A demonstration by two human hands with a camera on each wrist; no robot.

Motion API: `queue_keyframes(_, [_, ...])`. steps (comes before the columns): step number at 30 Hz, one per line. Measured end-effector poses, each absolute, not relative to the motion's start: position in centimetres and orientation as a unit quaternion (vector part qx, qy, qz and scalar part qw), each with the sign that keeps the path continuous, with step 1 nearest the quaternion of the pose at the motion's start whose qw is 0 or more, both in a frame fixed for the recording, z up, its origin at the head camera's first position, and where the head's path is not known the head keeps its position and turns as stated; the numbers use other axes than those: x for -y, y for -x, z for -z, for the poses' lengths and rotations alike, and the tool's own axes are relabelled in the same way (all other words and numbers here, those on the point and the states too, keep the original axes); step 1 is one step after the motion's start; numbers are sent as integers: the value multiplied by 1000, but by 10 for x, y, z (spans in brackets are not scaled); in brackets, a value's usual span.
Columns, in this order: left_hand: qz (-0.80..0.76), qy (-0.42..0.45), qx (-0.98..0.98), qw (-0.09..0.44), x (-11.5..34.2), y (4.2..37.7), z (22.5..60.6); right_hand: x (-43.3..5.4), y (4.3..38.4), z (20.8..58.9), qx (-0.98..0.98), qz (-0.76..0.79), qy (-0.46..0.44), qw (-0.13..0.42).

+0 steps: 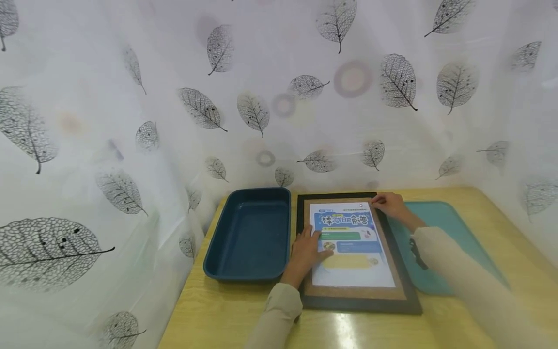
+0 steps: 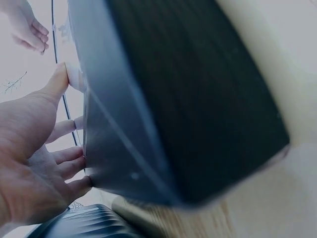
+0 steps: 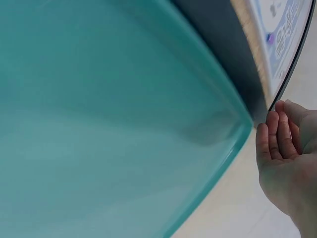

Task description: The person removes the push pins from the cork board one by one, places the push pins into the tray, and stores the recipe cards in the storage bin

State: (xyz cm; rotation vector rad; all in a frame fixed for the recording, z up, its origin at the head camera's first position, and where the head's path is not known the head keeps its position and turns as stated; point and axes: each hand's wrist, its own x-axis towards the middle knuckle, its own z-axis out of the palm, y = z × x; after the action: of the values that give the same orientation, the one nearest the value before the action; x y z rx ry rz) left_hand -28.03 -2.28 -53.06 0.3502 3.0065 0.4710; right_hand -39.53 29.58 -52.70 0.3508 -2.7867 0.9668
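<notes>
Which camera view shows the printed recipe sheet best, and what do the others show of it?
The head view: it shows nearly the whole face of the printed recipe sheet, with only the left hand overlapping its left side. The right wrist view catches just a cut-off part at upper right. In the left wrist view, I cannot make it out clearly.

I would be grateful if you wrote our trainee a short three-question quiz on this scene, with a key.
1. Multiple choice: in the head view, what lies to the right of the black picture frame?
A) the navy tray
B) the teal tray
C) neither tray
2. True or false: the printed sheet lies within the black picture frame's border.
3. Open question: in the head view, which corner of the black picture frame is the right grip at?

Key:
1. B
2. True
3. The upper right corner
</notes>
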Motion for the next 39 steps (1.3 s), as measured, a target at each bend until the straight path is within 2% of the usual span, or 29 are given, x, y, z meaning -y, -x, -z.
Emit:
queue_keyframes(15, [-153, -113, -981, 44, 24, 278, 529, -328, 387, 535, 945, -313, -75, 55])
queue_keyframes(39, [-155, -124, -979, 39, 25, 280, 529, -343, 384, 545, 957, -273, -82, 46])
